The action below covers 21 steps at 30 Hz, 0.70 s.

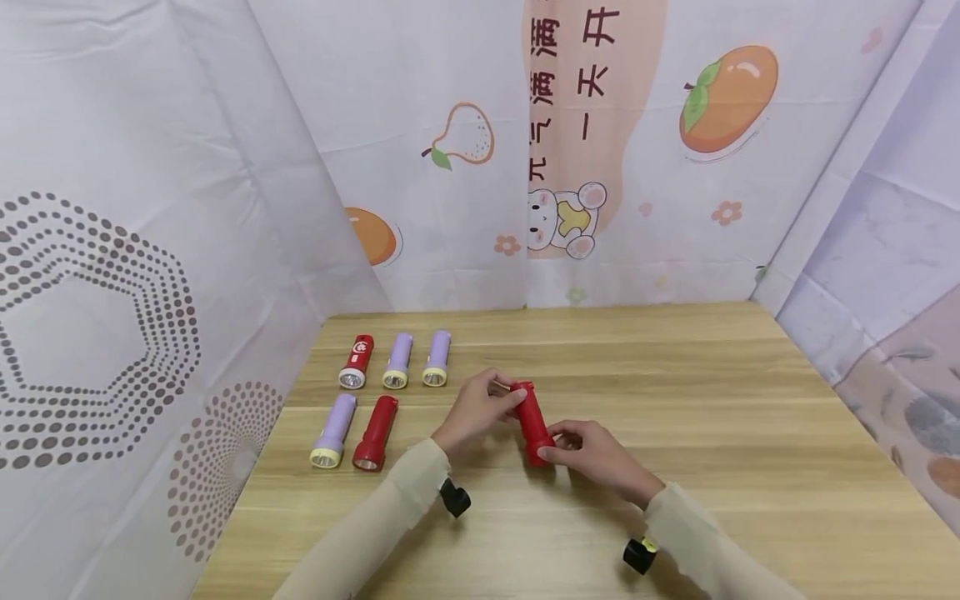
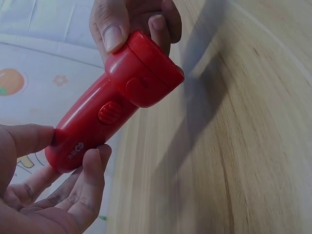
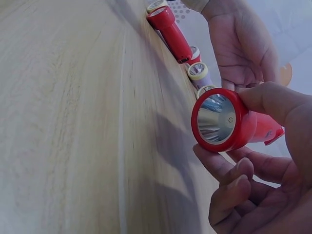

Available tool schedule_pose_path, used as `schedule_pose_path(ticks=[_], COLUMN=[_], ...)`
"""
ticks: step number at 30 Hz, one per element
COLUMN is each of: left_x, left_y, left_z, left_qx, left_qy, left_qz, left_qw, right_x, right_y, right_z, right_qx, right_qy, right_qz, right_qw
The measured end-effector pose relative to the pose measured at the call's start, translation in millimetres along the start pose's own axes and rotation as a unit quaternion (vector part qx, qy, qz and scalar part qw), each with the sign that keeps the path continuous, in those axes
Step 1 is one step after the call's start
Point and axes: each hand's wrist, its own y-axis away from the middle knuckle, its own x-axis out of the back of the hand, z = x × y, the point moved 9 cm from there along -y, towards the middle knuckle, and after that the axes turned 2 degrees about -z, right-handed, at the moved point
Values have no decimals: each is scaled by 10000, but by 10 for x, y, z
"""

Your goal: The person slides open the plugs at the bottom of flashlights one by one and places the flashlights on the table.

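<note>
BACK: white cloth (image 1: 465, 250) hung behind the wood-grain tabletop (image 1: 675, 375) — printed with orange fruit (image 1: 731, 98), a pear outline (image 1: 467, 135), a cartoon animal (image 1: 543, 221) and dark characters (image 1: 593, 81) | LEFT: pale side cloth (image 1: 202, 100) bore dotted patterns (image 1: 161, 312) | RIGHT: creased cloth (image 1: 862, 242) stood along that edge | LIGHT: soft shadows (image 2: 187, 129) — stretched across the grain

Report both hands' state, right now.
Left hand: closed, holding a red flashlight by its narrow end.
Right hand: closed, holding the same red flashlight by its wide lamp end.

Glossy red plastic flashlight (image 2: 87, 105), smooth wood-grain tabletop (image 1: 720, 417), cloth backdrop (image 1: 420, 67)
</note>
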Motion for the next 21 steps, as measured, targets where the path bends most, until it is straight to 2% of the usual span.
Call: schedule_pose_path(ticks=[13, 21], left_x=[-92, -96], left_y=[-41, -32], left_z=[25, 24], left_qx=[21, -33], left_qy=[154, 122], left_qz=[-82, -75], left_qw=[9998, 9999], right_x=[66, 59], right_y=[42, 47], right_z=[81, 104], right_qx=[-183, -306], right_qy=[-185, -223], right_qz=[110, 52], right_qw=[9996, 9993])
